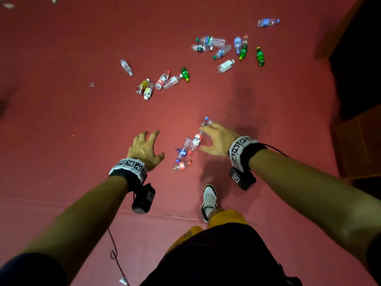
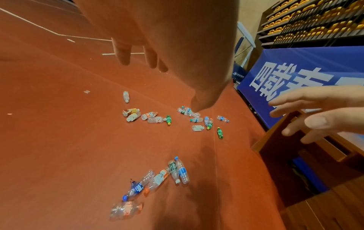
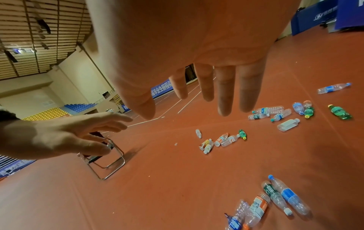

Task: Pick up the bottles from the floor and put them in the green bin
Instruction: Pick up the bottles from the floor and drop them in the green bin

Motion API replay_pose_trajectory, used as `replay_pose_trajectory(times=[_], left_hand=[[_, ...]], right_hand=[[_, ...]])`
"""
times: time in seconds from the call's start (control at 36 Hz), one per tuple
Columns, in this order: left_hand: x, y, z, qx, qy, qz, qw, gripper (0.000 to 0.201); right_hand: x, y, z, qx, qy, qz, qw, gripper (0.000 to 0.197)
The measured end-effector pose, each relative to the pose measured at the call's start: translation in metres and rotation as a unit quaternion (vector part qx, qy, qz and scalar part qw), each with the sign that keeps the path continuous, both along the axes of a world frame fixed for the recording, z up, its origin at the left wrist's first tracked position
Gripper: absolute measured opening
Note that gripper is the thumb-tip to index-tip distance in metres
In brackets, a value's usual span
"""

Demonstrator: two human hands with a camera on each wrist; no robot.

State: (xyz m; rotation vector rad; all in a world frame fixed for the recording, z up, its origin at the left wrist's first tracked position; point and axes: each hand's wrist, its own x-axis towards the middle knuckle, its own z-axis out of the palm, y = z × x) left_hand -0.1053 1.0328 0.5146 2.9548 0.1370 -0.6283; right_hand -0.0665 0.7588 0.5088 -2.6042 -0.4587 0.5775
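Observation:
Several plastic bottles lie in a near cluster (image 1: 186, 149) on the red floor, also in the left wrist view (image 2: 157, 179) and the right wrist view (image 3: 271, 200). A middle cluster (image 1: 162, 81) and a far cluster (image 1: 226, 50) lie beyond. My left hand (image 1: 147, 141) hovers left of the near cluster, fingers spread, holding nothing. My right hand (image 1: 214, 139) hovers over the cluster's right end, fingers straight and empty. Both wrist views show the hands (image 2: 177, 70) (image 3: 197, 87) well above the floor. No green bin is in view.
Lone bottles lie at the far right (image 1: 268, 22) and far left (image 1: 126, 67). Wooden furniture (image 1: 358, 145) and a blue banner (image 2: 295, 74) stand on the right. A folding chair (image 3: 104, 161) stands to the left. My shoe (image 1: 209, 201) and a thin cable (image 1: 114, 252) are near me.

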Motion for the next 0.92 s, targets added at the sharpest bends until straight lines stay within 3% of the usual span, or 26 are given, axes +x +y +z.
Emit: replay_pose_trajectory(times=[0.36,0.64,0.75,0.92], left_hand=[[0.122,0.017,0.003,-0.037,0.001,-0.066,0.997,0.086],[0.221,0.048,-0.035,-0.07,0.032,-0.163,0.984,0.086],[0.267,0.064,-0.061,-0.075,0.062,-0.241,0.966,0.086],[0.336,0.092,-0.084,-0.026,0.108,-0.357,0.928,0.086]], right_hand=[[0.104,0.034,0.005,-0.037,0.043,0.006,0.998,0.074],[0.156,0.073,-0.029,-0.041,0.1,-0.093,0.99,0.067],[0.162,0.092,-0.047,-0.018,0.107,-0.182,0.977,0.08],[0.159,0.121,-0.041,-0.065,0.129,-0.269,0.952,0.069]])
